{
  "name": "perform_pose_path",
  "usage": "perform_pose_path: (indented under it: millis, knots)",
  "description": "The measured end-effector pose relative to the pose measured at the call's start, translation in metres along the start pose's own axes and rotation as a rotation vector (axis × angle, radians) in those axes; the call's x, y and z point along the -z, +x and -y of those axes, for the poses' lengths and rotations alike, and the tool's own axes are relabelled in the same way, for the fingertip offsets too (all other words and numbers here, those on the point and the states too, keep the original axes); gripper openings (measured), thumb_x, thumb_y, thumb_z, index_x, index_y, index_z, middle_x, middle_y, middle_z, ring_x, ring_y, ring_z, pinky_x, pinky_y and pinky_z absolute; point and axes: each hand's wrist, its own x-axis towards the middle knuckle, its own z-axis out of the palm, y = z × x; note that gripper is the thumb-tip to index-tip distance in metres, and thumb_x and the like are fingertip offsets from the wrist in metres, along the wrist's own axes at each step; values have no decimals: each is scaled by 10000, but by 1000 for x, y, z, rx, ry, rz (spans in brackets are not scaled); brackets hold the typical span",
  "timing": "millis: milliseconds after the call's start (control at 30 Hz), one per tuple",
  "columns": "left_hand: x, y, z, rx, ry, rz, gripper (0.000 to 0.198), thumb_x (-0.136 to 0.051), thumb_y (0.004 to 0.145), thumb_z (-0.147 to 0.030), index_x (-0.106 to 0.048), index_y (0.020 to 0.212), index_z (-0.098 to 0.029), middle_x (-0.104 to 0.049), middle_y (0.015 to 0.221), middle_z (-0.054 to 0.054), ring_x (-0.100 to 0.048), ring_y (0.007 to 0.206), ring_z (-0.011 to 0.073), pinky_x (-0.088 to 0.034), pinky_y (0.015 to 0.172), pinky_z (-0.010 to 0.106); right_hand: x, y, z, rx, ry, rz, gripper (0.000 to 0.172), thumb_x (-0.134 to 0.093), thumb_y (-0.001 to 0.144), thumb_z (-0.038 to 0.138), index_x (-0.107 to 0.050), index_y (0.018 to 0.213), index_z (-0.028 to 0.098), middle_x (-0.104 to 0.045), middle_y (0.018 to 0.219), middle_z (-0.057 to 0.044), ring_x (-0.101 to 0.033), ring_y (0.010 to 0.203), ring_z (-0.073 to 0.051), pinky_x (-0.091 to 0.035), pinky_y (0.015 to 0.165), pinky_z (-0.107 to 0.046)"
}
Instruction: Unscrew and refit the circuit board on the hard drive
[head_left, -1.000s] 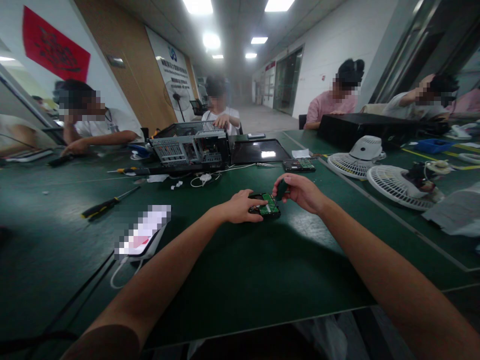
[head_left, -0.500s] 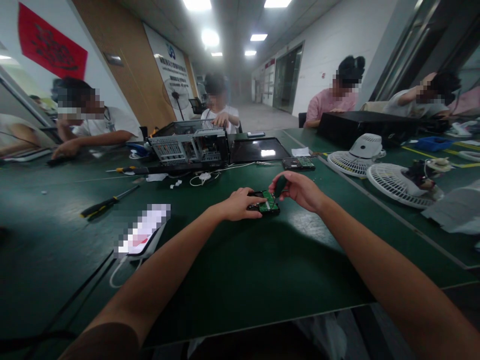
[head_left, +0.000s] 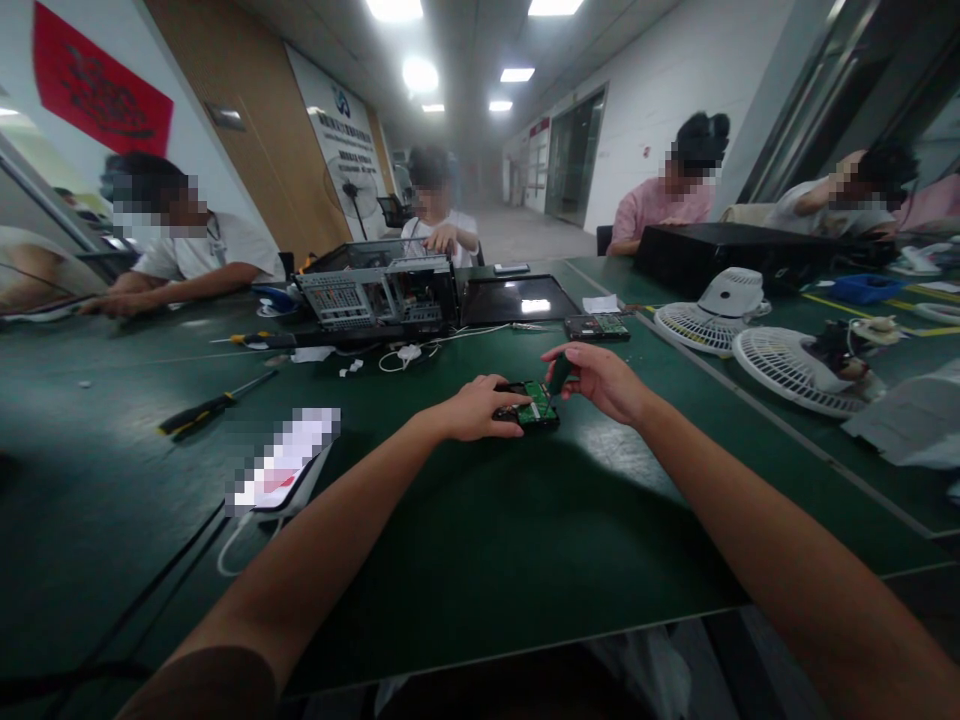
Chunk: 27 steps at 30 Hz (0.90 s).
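Note:
A small hard drive point(head_left: 534, 408) with a green circuit board facing up lies on the dark green table point(head_left: 487, 540). My left hand point(head_left: 478, 408) rests on its left side, fingers curled over the edge and holding it down. My right hand point(head_left: 600, 380) is closed round the dark handle of a screwdriver point(head_left: 558, 377), whose tip points down at the board's right part.
An open computer case point(head_left: 382, 290) and a black panel point(head_left: 514, 300) stand behind. A second drive point(head_left: 598, 326) lies further back. Fan parts point(head_left: 795, 370) sit at the right, a phone point(head_left: 281, 470) with cable and a screwdriver point(head_left: 214, 405) at the left. Other people sit around the tables.
Both hands and the drive sit slightly higher in view, mostly from the camera tilting. My right hand has turned a little on the screwdriver handle. The left person's arm has shifted.

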Motion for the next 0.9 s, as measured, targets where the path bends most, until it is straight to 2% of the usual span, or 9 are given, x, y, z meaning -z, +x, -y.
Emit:
perform_pose_path:
  millis: [267,500,900]
  knots:
    - [0,0,-1,-2,11,-6,692,-574,897,-690,-476,1516,-397,-361,1558,95,-408,1342,380,-343,1105,517,0,0,-4,4,47,-10,229,-620,950,413,-661,974,190,-718,1050,-107,-678,911,-214,-532,607,-291]
    - [0,0,0,-5,20,-6,685,-559,904,-696,-463,1520,-412,-354,1551,105,-408,1342,377,-357,1094,511,-1,0,-5,2,71,-10,241,-642,943,426,-653,993,190,-714,953,-83,-689,880,-207,-535,598,-279]
    - [-1,0,0,-15,7,-12,691,-559,902,-700,-471,1519,-402,-358,1562,93,-408,1344,378,-335,1109,511,-2,-1,-3,-2,64,-18,247,-646,934,438,-647,974,195,-713,947,-87,-679,875,-211,-528,590,-283]
